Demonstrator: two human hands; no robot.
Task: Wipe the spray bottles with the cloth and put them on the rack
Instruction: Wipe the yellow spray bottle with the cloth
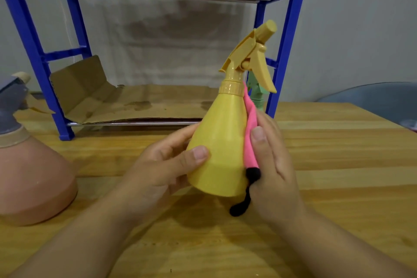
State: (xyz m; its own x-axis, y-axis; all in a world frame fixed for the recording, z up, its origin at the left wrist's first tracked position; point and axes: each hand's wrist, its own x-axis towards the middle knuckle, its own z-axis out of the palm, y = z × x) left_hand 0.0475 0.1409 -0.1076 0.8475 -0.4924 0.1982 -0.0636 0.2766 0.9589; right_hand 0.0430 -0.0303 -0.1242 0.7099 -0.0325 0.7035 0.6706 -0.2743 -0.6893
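Currently the wiping of 1 bottle is under way, and nothing seen so far suggests the job is close to done. Nearest the camera, the left hand (167,162) wraps the lower body of the yellow spray bottle (222,142), thumb across its front and fingers behind, so that grip is clasped on the bottle and holds it tilted just above the bench (338,165). The right hand (274,165) presses the pink cloth (250,133) flat against the bottle's right side, thumb laid along the fabric; its grip is on the cloth, pinning it against the plastic. A black loop or trim of the cloth hangs below the hand. How much of the bottle's surface has been covered cannot be told.

At the left edge a large pink spray bottle (31,176) stands on the bench, outside the rack, so by my judgement it is not yet put away; whether it is wiped cannot be seen.

Farther back stands the blue rack (24,36). Its lower shelf is lined with stained cardboard (140,104). Behind the yellow trigger head, a green spray bottle (256,95) shows only in part, seemingly on that lower shelf at its right end, so 1 bottle may already be placed. Remaining, as I judge: finish this wipe, shelve the yellow bottle, then deal with the pink one.
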